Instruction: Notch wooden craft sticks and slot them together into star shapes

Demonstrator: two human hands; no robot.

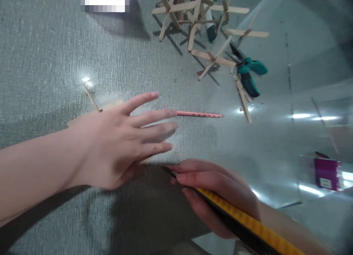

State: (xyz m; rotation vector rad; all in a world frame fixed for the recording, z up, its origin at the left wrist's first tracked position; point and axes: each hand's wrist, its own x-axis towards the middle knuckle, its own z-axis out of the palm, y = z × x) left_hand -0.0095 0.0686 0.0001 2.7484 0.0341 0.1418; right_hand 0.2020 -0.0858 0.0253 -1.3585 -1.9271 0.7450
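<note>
My left hand (118,133) lies with its fingers spread, palm down, over the table. Its thumb is mostly hidden beneath it. A pale wooden edge (149,159) shows under the little finger, but what it belongs to is covered. Past the fingertips a pink pencil (200,114) points right. My right hand (212,189) is closed around a yellow and black utility knife (234,211), its dark blade angled up and left, close to my left hand's fingers. A wooden stick piece (92,97) stands up beside my left wrist, near a flat pale stick (74,121).
Several crossed wooden craft-stick shapes (213,60) stand at the back. Teal-handled pliers (249,75) lie beside them, near loose sticks (242,99). A capped white marker (211,31) is among the sticks. A purple packet (327,174) sits at the right on a clear sheet.
</note>
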